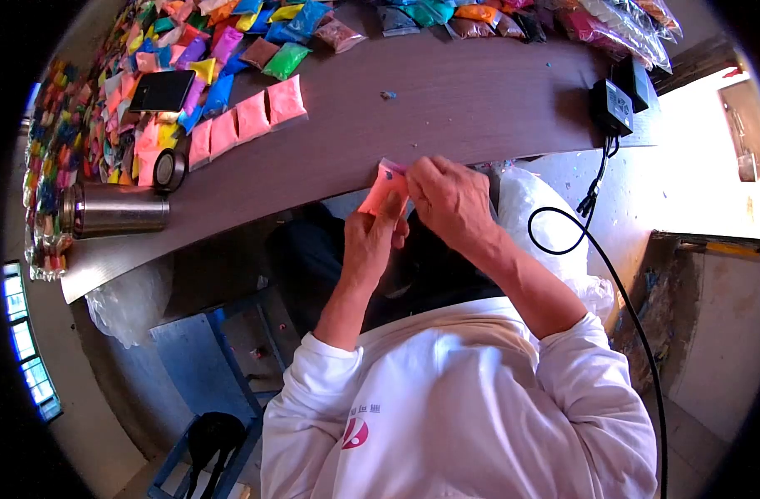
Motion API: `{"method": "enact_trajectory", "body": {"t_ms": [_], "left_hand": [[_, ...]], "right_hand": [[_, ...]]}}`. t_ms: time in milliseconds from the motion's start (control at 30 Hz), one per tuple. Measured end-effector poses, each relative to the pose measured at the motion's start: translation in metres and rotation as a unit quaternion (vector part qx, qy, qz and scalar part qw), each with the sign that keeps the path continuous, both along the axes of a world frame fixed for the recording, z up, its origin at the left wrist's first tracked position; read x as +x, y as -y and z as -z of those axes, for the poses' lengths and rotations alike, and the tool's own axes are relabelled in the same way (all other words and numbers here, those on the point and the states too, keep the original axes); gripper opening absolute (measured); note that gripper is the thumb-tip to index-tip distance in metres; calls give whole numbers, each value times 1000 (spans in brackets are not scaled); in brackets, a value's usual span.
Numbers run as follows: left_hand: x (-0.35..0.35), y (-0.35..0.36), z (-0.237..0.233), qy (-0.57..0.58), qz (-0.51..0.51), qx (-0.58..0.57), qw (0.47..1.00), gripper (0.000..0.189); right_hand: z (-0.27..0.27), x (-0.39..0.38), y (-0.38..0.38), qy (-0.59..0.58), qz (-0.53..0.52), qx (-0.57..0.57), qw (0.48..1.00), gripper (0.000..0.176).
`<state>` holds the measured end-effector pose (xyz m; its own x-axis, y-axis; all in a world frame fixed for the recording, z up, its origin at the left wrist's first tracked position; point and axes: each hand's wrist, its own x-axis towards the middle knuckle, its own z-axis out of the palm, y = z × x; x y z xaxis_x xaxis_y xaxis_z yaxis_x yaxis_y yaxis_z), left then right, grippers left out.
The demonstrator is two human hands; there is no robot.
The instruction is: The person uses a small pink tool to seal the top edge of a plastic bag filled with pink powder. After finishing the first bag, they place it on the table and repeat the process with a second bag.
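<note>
Near the table's front edge, a small clear packet with pink filling [383,190] is held up between my hands. My left hand [373,237] grips it from below, thumb lying across its front. My right hand [453,200] is closed, its curled fingers pinching at the packet's upper right edge; the fingertips are partly hidden. A small dark mark shows near the top of the packet. On the table to the left, several similar pink packets [252,116] lie side by side in a row.
Many coloured packets [222,50] are heaped along the table's [480,91] back and left. A phone-like black slab [163,91], a steel flask [118,209] and its round lid [169,170] sit at left. At right are a black power adapter [611,108] and a hanging cable [638,324].
</note>
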<state>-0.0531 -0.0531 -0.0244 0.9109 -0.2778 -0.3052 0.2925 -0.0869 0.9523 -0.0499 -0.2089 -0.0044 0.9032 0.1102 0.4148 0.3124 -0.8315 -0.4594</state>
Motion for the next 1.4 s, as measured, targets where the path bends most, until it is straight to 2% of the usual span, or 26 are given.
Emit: {"method": "enact_trajectory", "body": {"t_ms": [33, 167, 367, 433, 600, 667, 833, 933, 1000, 1067, 1200, 1267, 1400], "left_hand": [[0, -1, 2, 0, -8, -11, 1000, 46], [1, -6, 2, 2, -21, -41, 999, 47], [1, -4, 5, -15, -30, 3, 999, 49], [-3, -5, 2, -1, -31, 0, 1000, 49], [-1, -8, 10, 54, 0, -11, 999, 43], [-1, -3, 7, 26, -29, 19, 999, 41], [4, -1, 3, 66, -15, 75, 995, 43], [-2, -4, 3, 70, -7, 83, 994, 47], [-3, -3, 4, 66, -5, 85, 994, 48], [-4, -1, 7, 84, -32, 30, 996, 48], [1, -5, 5, 85, 2, 67, 994, 46], [4, -4, 10, 70, 1, 66, 995, 43], [4, -1, 4, 96, -12, 50, 994, 42]], "right_hand": [[1, 1, -1, 8, 22, 1, 1000, 16], [-14, -14, -7, 14, 3, 10, 1000, 16], [-7, -10, -3, -21, 4, -36, 999, 13], [-8, -4, 1, 10, 41, -39, 998, 13], [-13, -14, -8, 34, -18, -30, 999, 16], [-8, -6, -7, -34, 5, -50, 998, 16], [-4, 1, -7, 9, 43, -41, 998, 18], [-11, 6, 1, -20, 75, -35, 996, 17], [-15, 1, 0, -27, 50, -27, 998, 15], [-18, -8, -3, -18, -12, 5, 1000, 12], [-8, -7, -10, -19, -32, -8, 999, 15], [-11, -1, -9, -73, 9, -31, 997, 16], [-7, 3, -5, -36, 36, -39, 998, 17]]}}
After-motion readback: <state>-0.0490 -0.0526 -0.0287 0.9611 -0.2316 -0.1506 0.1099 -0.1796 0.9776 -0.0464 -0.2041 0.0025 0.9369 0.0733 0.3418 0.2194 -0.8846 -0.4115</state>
